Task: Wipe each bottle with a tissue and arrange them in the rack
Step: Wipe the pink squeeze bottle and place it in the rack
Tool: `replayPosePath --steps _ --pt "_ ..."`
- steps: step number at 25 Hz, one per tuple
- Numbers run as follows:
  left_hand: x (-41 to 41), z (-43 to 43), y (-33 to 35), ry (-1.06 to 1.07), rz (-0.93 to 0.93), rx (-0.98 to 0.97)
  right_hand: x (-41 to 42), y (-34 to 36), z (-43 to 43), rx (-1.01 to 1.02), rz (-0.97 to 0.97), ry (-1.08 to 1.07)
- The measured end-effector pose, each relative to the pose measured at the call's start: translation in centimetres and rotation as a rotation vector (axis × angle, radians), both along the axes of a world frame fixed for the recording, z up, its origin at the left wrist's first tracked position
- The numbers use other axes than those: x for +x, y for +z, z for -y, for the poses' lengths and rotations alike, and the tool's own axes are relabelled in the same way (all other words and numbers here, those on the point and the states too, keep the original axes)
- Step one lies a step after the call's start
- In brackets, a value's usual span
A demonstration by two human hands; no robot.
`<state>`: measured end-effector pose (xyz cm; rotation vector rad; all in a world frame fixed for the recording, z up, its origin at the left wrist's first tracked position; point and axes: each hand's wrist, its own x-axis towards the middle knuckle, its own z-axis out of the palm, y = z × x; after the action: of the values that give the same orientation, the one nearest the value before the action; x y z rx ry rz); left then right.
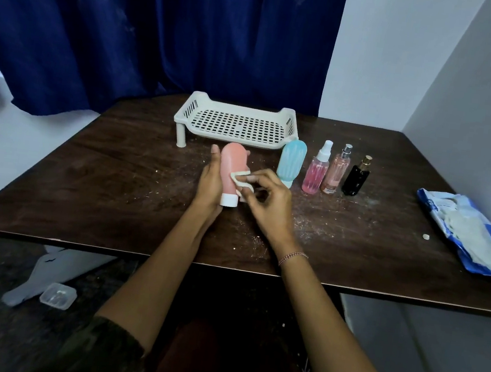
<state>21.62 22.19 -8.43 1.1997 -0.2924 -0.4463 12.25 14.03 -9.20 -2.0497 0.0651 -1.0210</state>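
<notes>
My left hand grips a pink bottle with a white cap, held cap-down above the table. My right hand pinches a small white tissue against the bottle's side. Behind them stands the white perforated rack, with nothing in it. To the right of the pink bottle stand a light blue bottle, a pink spray bottle, a peach perfume bottle and a black bottle, in a row.
A blue-and-white tissue pack lies at the table's right edge, with a small white scrap beside it. Crumbs dot the dark wooden table. A blue curtain hangs behind. A clear plastic box lies on the floor at left.
</notes>
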Motion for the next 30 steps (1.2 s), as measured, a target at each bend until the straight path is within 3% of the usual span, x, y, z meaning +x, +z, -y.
replayPosePath --steps 7,12,20,25,30 --pt "0.3 -0.3 1.3 0.095 -0.44 -0.397 0.0 -0.1 -0.3 -0.017 0.008 0.039" --pt "1.2 -0.7 0.5 0.069 -0.571 -0.553 0.0 0.2 -0.9 -0.081 0.047 0.043" --pt "0.3 -0.8 1.0 0.02 -0.545 -0.639 -0.1 0.2 -1.4 -0.261 0.045 -0.022" --pt "0.2 -0.5 1.0 0.012 -0.521 -0.539 -0.3 0.5 -2.1 -0.477 0.064 -0.031" --pt "0.1 -0.2 0.9 0.101 -0.364 -0.389 -0.4 0.5 -1.8 -0.393 0.023 -0.053"
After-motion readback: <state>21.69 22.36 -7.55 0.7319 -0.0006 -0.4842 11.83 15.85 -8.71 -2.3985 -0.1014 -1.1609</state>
